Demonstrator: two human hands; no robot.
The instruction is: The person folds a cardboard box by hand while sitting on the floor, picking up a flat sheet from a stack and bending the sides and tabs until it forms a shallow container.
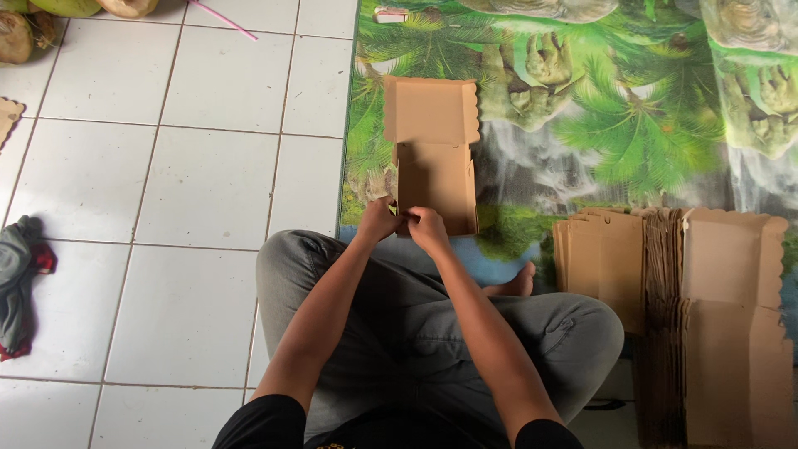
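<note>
I see both hands meeting at the near end of a brown cardboard box [434, 170] that lies half folded on the printed palm-leaf mat [632, 125], lid flap open and pointing away from me. My left hand [378, 220] pinches the near left corner of the box, fingers closed on the cardboard. My right hand [428, 227] grips the near edge just beside it, fingers also curled onto the flap; the two hands touch. Legs in grey trousers [416, 333] are crossed under the arms, a bare foot [517, 285] showing at the right knee. To my right a stack of flat unfolded box blanks [665, 274] sits on the mat, well apart from the box. White tiled floor [191, 166] on the left, with a dark cloth bundle [18, 283] at the left edge and coconuts [21, 33] in the far corner, a pink straw [224, 18] near them.
</note>
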